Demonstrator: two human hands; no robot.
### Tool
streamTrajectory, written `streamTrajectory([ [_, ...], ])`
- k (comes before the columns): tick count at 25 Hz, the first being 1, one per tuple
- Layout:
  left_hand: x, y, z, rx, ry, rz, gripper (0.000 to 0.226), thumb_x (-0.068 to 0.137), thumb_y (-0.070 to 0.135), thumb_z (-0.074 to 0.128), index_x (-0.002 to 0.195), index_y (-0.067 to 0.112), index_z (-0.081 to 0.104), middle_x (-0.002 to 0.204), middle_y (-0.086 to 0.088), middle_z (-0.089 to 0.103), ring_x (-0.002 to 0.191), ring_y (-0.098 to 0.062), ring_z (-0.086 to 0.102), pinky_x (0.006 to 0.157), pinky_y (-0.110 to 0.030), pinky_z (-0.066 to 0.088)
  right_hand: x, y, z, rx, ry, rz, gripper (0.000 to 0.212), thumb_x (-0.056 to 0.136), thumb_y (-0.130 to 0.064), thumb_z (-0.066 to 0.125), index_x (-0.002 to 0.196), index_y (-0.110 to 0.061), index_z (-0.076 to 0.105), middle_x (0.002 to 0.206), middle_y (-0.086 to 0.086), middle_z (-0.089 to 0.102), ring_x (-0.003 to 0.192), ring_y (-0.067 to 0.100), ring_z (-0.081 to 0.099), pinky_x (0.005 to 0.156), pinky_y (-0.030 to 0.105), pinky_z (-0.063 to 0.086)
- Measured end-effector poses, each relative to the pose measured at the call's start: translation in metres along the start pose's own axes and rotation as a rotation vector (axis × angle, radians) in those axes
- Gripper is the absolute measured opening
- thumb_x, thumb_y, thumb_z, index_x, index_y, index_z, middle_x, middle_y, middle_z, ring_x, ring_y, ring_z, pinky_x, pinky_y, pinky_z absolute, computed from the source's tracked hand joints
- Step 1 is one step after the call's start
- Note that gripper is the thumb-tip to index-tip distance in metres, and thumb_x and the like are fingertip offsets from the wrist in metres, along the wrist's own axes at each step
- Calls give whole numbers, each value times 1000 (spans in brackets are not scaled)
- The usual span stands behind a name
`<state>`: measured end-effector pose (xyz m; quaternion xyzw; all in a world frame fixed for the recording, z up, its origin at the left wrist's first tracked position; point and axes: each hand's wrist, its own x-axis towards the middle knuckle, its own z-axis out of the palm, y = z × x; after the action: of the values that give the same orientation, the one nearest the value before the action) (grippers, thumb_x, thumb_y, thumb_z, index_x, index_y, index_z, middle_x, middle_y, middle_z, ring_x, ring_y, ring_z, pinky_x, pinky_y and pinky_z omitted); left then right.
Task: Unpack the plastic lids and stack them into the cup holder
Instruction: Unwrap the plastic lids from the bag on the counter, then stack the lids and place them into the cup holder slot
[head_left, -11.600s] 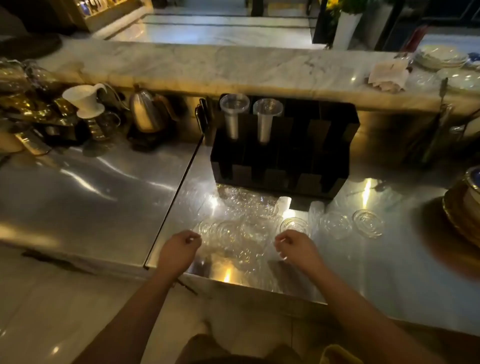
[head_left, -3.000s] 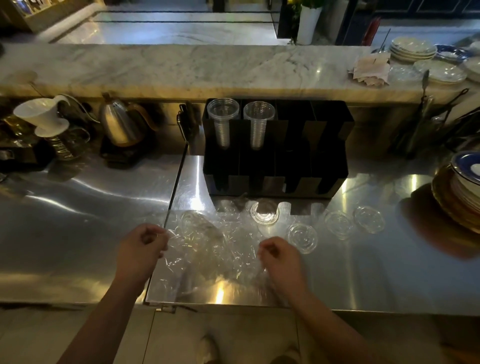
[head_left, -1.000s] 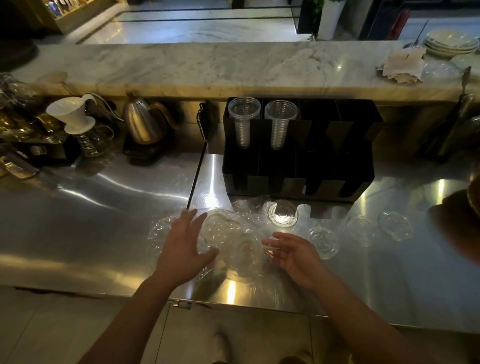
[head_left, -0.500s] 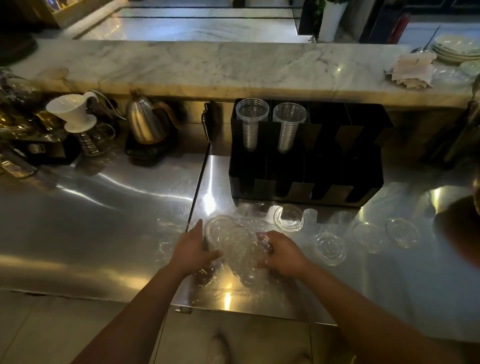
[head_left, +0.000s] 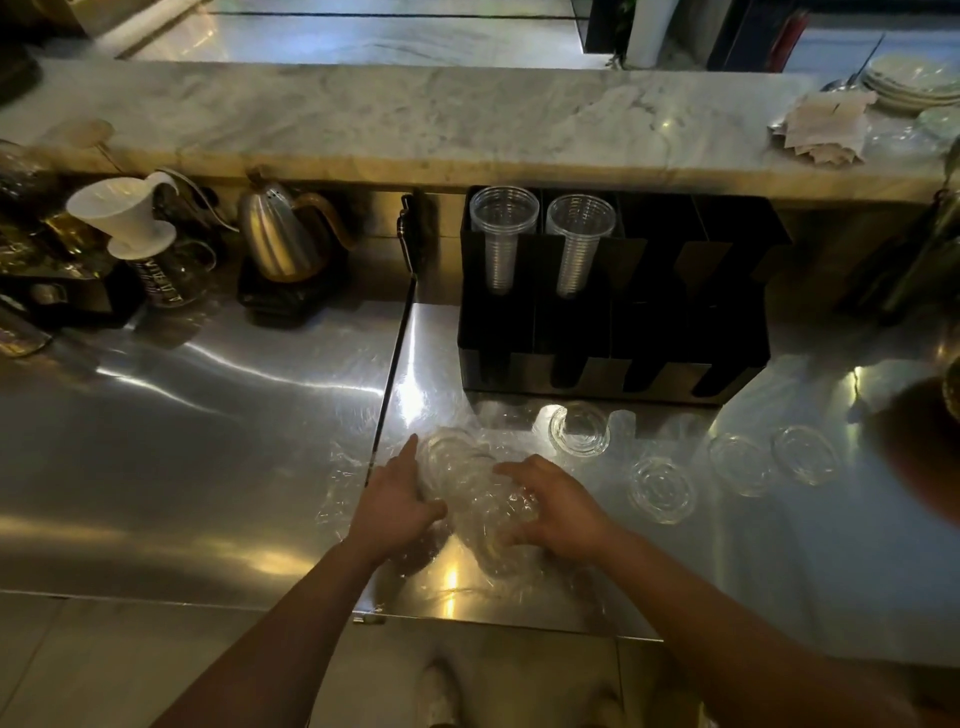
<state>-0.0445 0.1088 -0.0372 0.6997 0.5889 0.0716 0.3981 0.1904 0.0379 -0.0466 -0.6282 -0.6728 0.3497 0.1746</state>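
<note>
Pressing in from both sides, my fingers (head_left: 415, 457) are spread wide and curved around a sleeve of clear plastic lids (head_left: 475, 493) lying on the steel surface (head_left: 182, 457); my left hand (head_left: 395, 506) cups its left end with the forefinger stretched forward, and my right hand (head_left: 558, 512) cups the right end, thumb toward me, so neither hand is closed, both simply bracing the bundle between them. Crumpled clear wrapping (head_left: 337, 499) spills out to the left of the bundle and beneath it, though I cannot tell where the film ends and the lids begin. Just beyond my right hand a loose lid (head_left: 579, 428) sits near the foot of the black cup holder (head_left: 613, 338), and three more loose lids (head_left: 660, 488) lie flat in a row off to the right, apart from one another. The holder stands upright at the back of the surface; its two left rear slots carry stacks of clear cups (head_left: 504, 234), while the other slots look dark. Farther left, across the seam in the steel, a metal kettle (head_left: 280, 234) rests on a dark base, with a white dripper (head_left: 124, 213) perched on a glass carafe beside it. Behind everything runs a marble ledge (head_left: 415, 119), bearing folded napkins (head_left: 826, 127) and stacked plates (head_left: 914, 83) at its right end.
</note>
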Motion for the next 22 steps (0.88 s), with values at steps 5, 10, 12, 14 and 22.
streamTrajectory([
  [5, 13, 8, -4, -5, 16, -81, 107, 70, 62, 76, 152, 14, 28, 146, -15, 51, 132, -33, 49, 105, -43, 42, 4, -8, -4, -21, -2, 5, 63, 62, -34, 90, 117, -20, 63, 110, 1, 58, 102, 18, 52, 87, 30, 45],
  [10, 10, 11, -8, -18, 8, -37, 80, 66, 67, 69, 133, 24, 55, 125, -9, 66, 110, -27, 62, 98, -44, 49, -4, -5, -6, 94, 81, 97, 47, 59, -28, 87, 82, -37, 47, 89, -11, 52, 79, 10, 51, 65, 22, 44],
  [12, 9, 9, -9, -42, 15, -23, 78, 65, 64, 70, 131, 25, 57, 122, -8, 67, 107, -26, 63, 97, -47, 51, -9, 0, -7, 163, 96, 165, 45, 60, -28, 86, 87, -36, 50, 91, -10, 57, 81, 9, 55, 64, 17, 44],
  [14, 9, 10, -9, -34, 21, -24, 79, 66, 62, 72, 133, 23, 56, 123, -8, 67, 109, -26, 64, 98, -48, 51, -11, 3, -7, 194, 110, 194, 46, 61, -30, 86, 94, -31, 55, 92, -10, 60, 82, 6, 57, 65, 15, 45],
  [22, 10, 9, -6, -59, 37, -27, 69, 73, 50, 77, 132, 20, 57, 125, -9, 65, 95, -16, 63, 89, -36, 49, -4, 5, -16, 292, 93, 196, 46, 59, -21, 90, 90, -32, 58, 96, -6, 63, 92, 16, 62, 75, 24, 51],
])
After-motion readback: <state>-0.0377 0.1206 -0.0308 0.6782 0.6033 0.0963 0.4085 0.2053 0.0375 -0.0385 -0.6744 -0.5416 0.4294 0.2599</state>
